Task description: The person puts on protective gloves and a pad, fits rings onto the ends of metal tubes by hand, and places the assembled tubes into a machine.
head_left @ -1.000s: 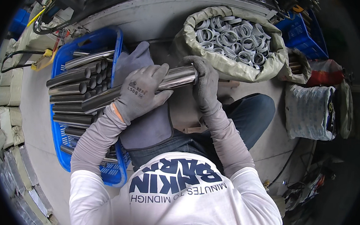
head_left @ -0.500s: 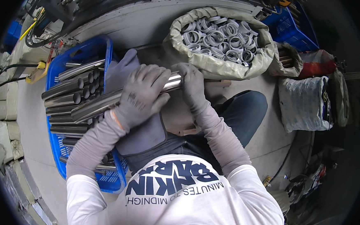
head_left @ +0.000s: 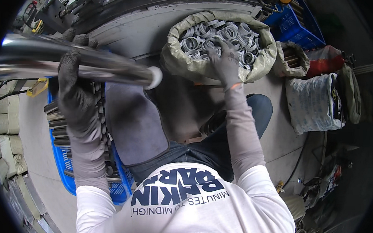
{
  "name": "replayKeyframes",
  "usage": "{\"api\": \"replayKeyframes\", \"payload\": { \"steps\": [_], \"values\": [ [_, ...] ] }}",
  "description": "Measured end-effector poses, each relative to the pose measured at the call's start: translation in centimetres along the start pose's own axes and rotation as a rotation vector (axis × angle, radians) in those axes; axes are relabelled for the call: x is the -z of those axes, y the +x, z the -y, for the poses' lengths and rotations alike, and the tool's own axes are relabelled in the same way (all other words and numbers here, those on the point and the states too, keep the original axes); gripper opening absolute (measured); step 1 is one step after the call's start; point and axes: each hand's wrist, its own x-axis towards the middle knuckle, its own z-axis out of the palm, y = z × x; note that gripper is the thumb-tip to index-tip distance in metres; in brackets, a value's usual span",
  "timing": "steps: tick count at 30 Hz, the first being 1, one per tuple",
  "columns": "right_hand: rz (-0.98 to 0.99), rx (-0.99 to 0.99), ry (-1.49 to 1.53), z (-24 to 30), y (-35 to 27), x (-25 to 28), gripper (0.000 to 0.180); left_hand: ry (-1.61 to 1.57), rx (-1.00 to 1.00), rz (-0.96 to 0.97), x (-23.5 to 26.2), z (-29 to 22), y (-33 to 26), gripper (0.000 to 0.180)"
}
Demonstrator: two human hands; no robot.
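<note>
My gloved left hand is raised over the blue crate at the left and wrapped round shiny metal tubes. At least two seem to lie side by side, blurred by motion. A whitish ring sits on the end of the bundle toward the middle. My gloved right hand reaches into a woven sack full of grey rings. Its thumb and fingers are apart among the rings at the near side, and no ring is seen clearly gripped. The fingertips are partly lost against the rings.
A blue crate of metal tubes stands by my left leg. A grey pad covers my left thigh. Right of the ring sack are a smaller sack, another blue crate and a white sack. Machinery runs along the back.
The tubes have swung up and left in my left hand, and a whitish ring now shows on their end. My right hand has left the tubes and moved right into the ring sack.
</note>
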Motion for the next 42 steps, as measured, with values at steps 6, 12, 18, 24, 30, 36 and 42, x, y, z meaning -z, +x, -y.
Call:
{"api": "replayKeyframes", "payload": {
  "steps": [6, 12, 18, 24, 30, 36, 42],
  "values": [
    [0.527, -0.275, -0.235, -3.5, 1.1, -0.2, 0.033, 0.243, 0.280, 0.553, -1.5, -5.8, 1.9, 0.047],
    [0.113, 0.031, 0.376, 1.6, 0.0, 3.7, 0.041, 0.445, 0.145, 0.630, -4.7, -2.3, -4.3, 0.046],
    [0.251, 0.196, 0.343, 7.6, -0.7, 9.4, 0.075, 0.437, 0.171, 0.649, -4.9, -1.6, -4.7, 0.047],
    [0.501, -0.179, 1.131, 8.7, -1.1, 9.8, 0.082, 0.419, 0.175, 0.697, -5.3, -1.5, -5.0, 0.047],
    [0.259, -0.382, 1.463, 11.8, -3.2, 6.0, 0.039, 0.458, 0.211, 0.748, -6.2, -2.1, -5.0, 0.043],
    [0.015, -0.238, 1.085, 12.7, -3.2, 4.2, 0.035, 0.504, 0.204, 0.766, -6.4, -2.0, -5.2, 0.042],
    [-0.008, -0.212, 0.852, 13.0, -3.4, 3.4, 0.030, 0.546, 0.150, 0.778, -6.5, -1.7, -5.6, 0.042]
  ]
}}
